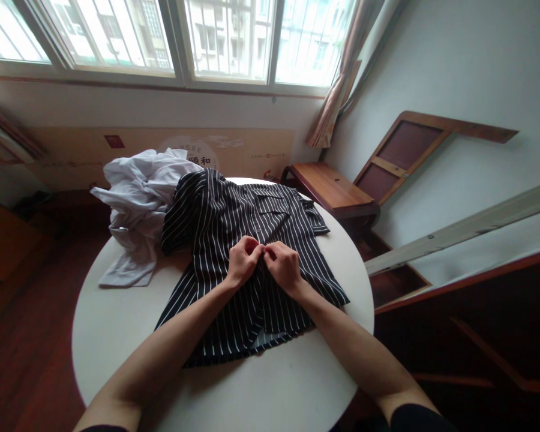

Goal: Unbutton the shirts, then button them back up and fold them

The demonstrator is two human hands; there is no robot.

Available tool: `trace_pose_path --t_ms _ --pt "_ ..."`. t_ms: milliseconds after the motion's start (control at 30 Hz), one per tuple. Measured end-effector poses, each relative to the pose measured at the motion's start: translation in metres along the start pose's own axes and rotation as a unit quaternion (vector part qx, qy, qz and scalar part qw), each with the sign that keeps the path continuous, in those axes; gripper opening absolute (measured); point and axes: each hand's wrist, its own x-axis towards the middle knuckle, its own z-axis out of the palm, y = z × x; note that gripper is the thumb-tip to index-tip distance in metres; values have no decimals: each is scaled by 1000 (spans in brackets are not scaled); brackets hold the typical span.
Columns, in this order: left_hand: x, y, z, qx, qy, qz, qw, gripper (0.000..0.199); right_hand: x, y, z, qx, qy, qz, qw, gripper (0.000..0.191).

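A black shirt with white stripes (220,210) lies spread on a round white table (117,336), its hem toward me. At the middle of its front placket, my left hand (243,259) and my right hand (282,264) meet, fingertips almost touching. Both are closed in a pinch on the shirt's front edges. Whether a button sits between the fingers is hidden. One small button (258,231) shows on the placket just above them. The chest pocket (272,201) is farther up, and below my hands the front parts near the hem.
A heap of crumpled white clothing (144,192) rests at the table's back left, touching the striped shirt. Beyond the table's far right stands a low wooden stool (333,186). Windows (225,42) and a long printed board (72,153) line the far wall.
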Motion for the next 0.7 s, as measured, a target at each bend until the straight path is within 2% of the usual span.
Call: trace_pose_path --t_ms 67,100,167,200,300,333,367,433,467,533,600,633,700 --pt "1 -4 1 -19 8 -4 1000 9 -1 -1 0 6 -4 -17 1000 19" --pt "1 -5 1 -23 13 -3 1000 8 0 -2 1 24 -3 -4 1000 18" --pt "0 -7 1 -3 14 3 1000 7 2 1 5 105 -17 65 992 13" --pt "0 -8 1 24 8 12 1000 7 4 4 7 165 -36 114 979 12" --pt "2 -5 -2 141 -24 64 988 12 14 19 12 320 -91 246 910 13" --pt "2 -3 -5 178 -28 84 980 14 17 23 10 336 -88 270 898 13" --pt "3 1 -8 210 -26 101 972 16 19 27 6 327 -75 277 900 12" --pt "-1 11 -19 266 -28 130 955 15 17 28 -10 254 -54 238 936 14" --pt "-6 18 -25 291 -52 150 943 13 13 25 -20 203 -61 195 958 15" --pt "-24 32 -40 331 -160 204 907 15 -6 14 -43 103 -116 84 984 16" --pt "-50 42 -53 351 -293 252 853 26 -33 1 -62 40 -192 -18 980 22" --pt "-64 44 -59 358 -341 261 829 32 -47 -5 -67 20 -229 -63 971 27" --pt "-88 43 -67 376 -388 253 802 39 -73 -12 -71 -16 -278 -127 952 32"
